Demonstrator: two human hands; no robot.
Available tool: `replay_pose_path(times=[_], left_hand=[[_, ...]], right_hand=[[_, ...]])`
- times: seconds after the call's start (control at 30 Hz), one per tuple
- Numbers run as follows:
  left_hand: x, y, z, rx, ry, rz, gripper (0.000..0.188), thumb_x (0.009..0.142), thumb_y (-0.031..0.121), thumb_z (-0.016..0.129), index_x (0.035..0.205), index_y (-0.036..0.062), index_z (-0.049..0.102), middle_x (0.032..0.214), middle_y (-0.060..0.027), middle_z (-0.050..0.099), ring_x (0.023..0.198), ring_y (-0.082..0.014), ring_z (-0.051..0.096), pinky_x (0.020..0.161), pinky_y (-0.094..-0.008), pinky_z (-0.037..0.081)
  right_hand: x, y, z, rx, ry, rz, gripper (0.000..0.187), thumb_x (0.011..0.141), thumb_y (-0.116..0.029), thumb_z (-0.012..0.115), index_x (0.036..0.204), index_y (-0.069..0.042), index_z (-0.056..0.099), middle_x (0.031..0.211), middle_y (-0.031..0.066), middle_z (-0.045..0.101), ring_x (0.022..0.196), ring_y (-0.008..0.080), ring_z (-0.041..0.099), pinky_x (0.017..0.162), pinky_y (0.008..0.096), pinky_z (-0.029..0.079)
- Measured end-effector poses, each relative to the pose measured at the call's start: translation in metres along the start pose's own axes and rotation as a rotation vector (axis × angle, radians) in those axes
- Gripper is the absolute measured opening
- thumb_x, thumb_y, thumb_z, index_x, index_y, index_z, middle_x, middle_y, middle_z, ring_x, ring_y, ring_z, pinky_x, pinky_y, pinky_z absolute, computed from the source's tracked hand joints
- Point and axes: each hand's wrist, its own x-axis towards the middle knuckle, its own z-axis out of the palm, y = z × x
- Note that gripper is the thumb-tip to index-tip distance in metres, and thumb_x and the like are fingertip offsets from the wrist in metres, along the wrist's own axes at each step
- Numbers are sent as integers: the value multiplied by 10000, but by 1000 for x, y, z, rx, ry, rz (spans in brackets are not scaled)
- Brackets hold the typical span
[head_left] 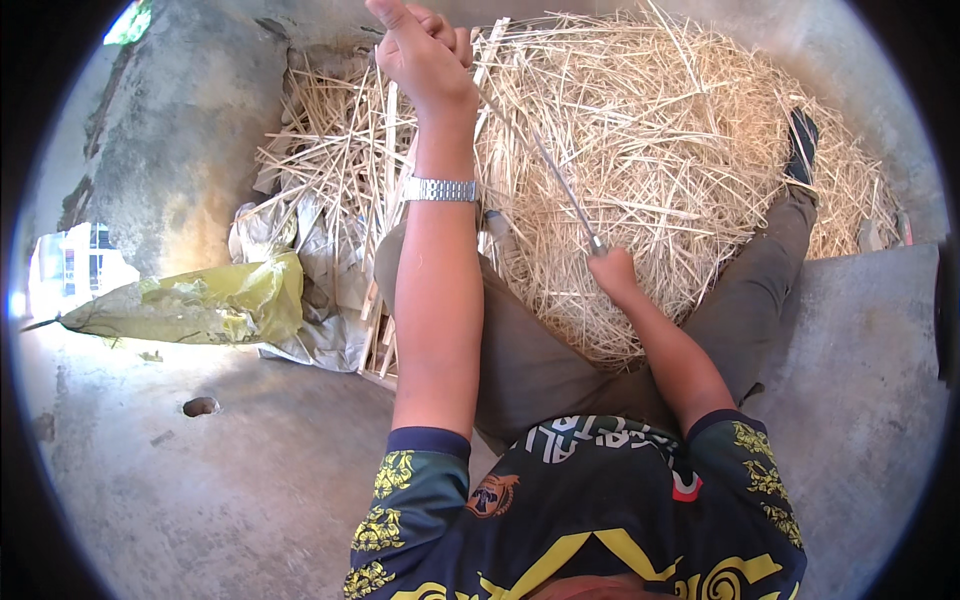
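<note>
My left hand [428,60] is raised at the far side, left of the middle, its fingers curled into a closed grip. What lies inside that grip is hidden. A metal watch [441,190] sits on the left wrist. Near the middle, my right hand [613,272] is wrapped round the handle of a long, thin knife. The knife's narrow blade [563,182] slants up and left, toward the left hand. Close to the left wrist, a thin pale line continues from the blade; I cannot tell whether it is blade or strip. Below the blade lies a heap of straw-like shavings [640,130].
Long pale wooden strips [391,140] lie left of the heap. A yellow plastic sack [240,300] and crumpled grey sheeting [318,335] rest beside them. My legs [745,270] spread round the heap. The concrete floor [150,470] has a small hole [201,406]; a wall [200,100] stands at left.
</note>
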Motion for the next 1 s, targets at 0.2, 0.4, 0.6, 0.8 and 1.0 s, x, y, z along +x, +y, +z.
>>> replay_pose_path(times=[0.2, 0.4, 0.6, 0.8, 1.0], left_hand=[[-3, 9, -8, 20, 6, 10, 654, 995, 689, 421, 670, 144, 262, 566, 31, 226, 456, -108, 178, 444, -288, 148], [-1, 5, -8, 42, 9, 31, 658, 1001, 691, 400, 665, 144, 251, 563, 30, 222, 457, -110, 178, 448, -292, 147], [-3, 4, -5, 84, 35, 23, 666, 989, 712, 385, 658, 151, 249, 557, 36, 212, 464, -113, 188, 454, -300, 142], [-6, 10, 3, 106, 16, -2, 656, 986, 721, 381, 681, 154, 255, 581, 40, 195, 485, -116, 172, 474, -308, 138], [-7, 9, 1, 79, 50, -10, 655, 1014, 682, 360, 643, 156, 240, 556, 47, 221, 466, -95, 194, 450, -284, 130]], right_hand=[[-19, -39, -15, -133, 11, 7, 205, 887, -193, 615, 835, -2, 670, 655, 96, 619, 561, 184, 572, 546, 382, 444], [-13, -44, -10, 78, 27, -198, 299, 880, -294, 663, 766, -18, 679, 643, 115, 641, 584, 223, 618, 580, 382, 472], [-3, 14, -2, -207, -89, 86, 343, 872, -315, 668, 872, 28, 689, 762, 184, 682, 727, 322, 680, 678, 437, 511], [7, 22, -4, -160, -167, 125, 315, 865, -248, 640, 983, 43, 667, 880, 208, 686, 798, 323, 684, 728, 442, 514], [4, 18, -6, -91, -224, 225, 308, 860, -252, 641, 993, 25, 660, 909, 188, 688, 798, 301, 680, 713, 439, 508]])
